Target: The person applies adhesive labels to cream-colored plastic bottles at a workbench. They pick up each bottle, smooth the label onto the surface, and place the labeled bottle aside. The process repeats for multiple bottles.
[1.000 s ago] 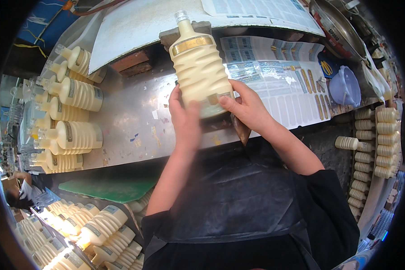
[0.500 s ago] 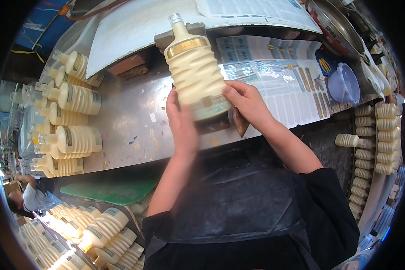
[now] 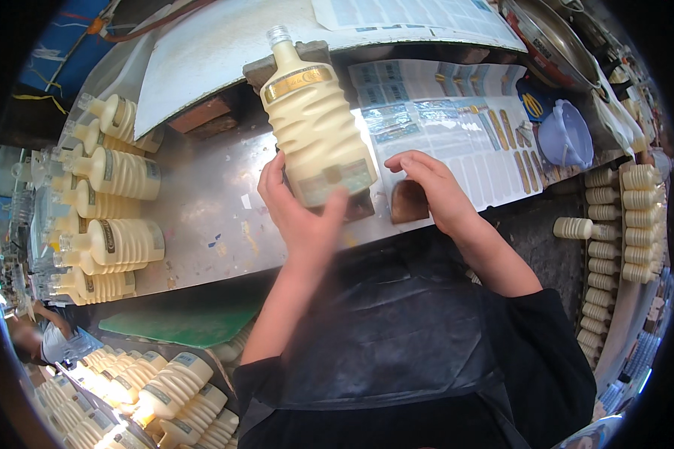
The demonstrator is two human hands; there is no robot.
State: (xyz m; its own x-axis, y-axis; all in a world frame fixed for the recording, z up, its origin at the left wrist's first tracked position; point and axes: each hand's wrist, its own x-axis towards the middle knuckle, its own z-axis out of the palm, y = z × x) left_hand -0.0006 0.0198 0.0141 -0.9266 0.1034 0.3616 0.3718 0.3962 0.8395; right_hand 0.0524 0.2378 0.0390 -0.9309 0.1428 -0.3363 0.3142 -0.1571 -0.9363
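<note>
A cream bottle with wavy ridges, a clear threaded neck and a gold band lies label-side up, its neck end propped on a dark block. My left hand grips its lower left side, fingers along the edge, with the blurred thumb over the greenish lower label. Just right of the bottle and apart from it, my right hand is closed around a flat brown piece that looks like a small scraper. The fingers partly cover its top.
Several similar bottles lie stacked at the bench's left end. Label sheets with gold and blue strips spread on the right, beside a lavender bucket. More bottles fill the lower left, near another person; others line the right.
My right hand has left the bottle's edge and moved right, turning the brown piece with it. My left thumb has come onto the lower label. The view has shifted slightly.
</note>
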